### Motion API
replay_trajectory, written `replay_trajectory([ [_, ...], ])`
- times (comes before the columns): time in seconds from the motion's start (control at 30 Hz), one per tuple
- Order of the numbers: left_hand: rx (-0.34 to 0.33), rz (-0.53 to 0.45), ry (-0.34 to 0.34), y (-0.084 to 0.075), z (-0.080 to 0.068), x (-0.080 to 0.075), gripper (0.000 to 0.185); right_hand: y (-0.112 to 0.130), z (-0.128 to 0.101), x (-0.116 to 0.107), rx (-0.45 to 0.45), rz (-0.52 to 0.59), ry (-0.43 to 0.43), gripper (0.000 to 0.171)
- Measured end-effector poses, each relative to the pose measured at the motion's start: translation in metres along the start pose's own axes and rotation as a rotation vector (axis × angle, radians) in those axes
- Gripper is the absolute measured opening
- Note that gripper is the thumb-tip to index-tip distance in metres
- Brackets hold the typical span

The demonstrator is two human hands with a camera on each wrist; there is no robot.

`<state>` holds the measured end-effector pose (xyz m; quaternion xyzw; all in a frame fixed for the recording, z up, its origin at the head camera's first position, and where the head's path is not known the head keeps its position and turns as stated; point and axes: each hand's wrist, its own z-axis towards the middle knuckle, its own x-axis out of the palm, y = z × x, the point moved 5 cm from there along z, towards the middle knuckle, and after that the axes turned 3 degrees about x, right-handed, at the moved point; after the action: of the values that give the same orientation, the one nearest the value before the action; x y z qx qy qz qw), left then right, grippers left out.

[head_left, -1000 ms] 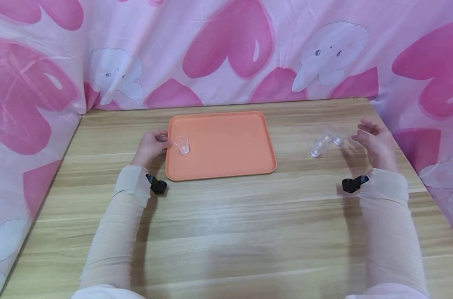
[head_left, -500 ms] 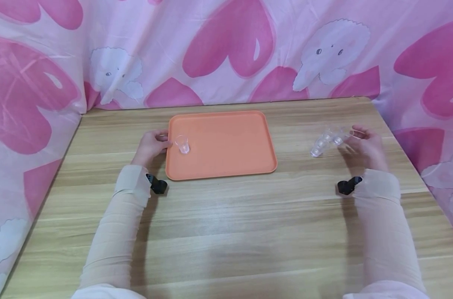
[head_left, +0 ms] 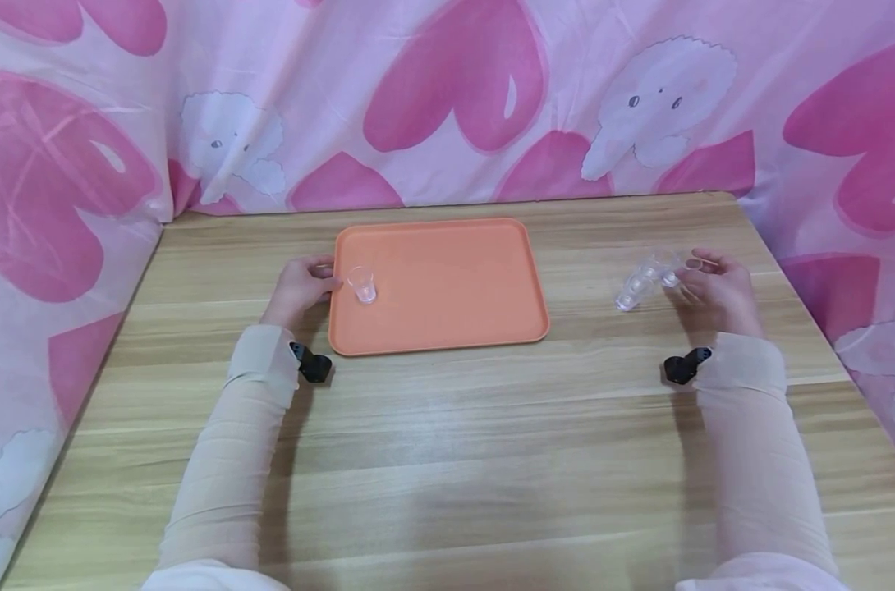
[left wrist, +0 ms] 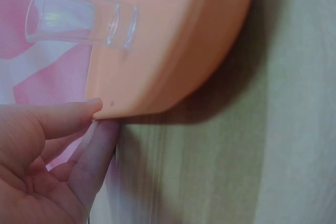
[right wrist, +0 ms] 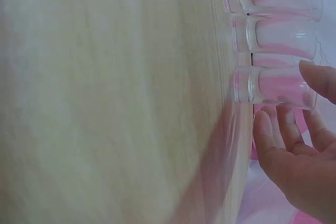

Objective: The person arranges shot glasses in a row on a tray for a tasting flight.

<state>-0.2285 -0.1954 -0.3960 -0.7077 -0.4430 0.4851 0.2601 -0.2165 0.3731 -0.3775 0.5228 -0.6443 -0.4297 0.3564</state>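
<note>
An orange tray lies on the wooden table, its left rim pinched between the thumb and fingers of my left hand. In the left wrist view the thumb is on top of the rim and the fingers are below. One small clear shot glass stands upright on the tray near that hand. My right hand holds the nearest shot glass of a group at the right. Its thumb overlaps the upper part near the rim, with fingertips at the opposite side. The glass base is at the tabletop.
Several more clear shot glasses stand close together just left of my right hand. Pink curtains with hearts hang along the back and both sides of the wooden table. A small black camera sits on each wrist.
My right hand has moved left to the nearest shot glass, its thumb and fingers coming to either side of it. The left hand and the tray have stayed put.
</note>
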Motion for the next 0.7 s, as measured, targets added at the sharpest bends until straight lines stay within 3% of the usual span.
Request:
replay_trajectory([
  [0.3,0.010,0.003,-0.001,-0.002,-0.001,0.000,0.052,0.001,-0.002,-0.004,0.000,-0.007,-0.037,0.031],
  [0.53,0.014,0.000,-0.003,-0.002,-0.001,0.001,0.052,0.009,-0.007,-0.011,-0.008,0.121,-0.036,0.030],
  [0.7,0.005,-0.001,-0.006,-0.001,-0.001,0.000,0.051,0.020,-0.012,-0.015,-0.036,0.201,-0.102,0.029],
])
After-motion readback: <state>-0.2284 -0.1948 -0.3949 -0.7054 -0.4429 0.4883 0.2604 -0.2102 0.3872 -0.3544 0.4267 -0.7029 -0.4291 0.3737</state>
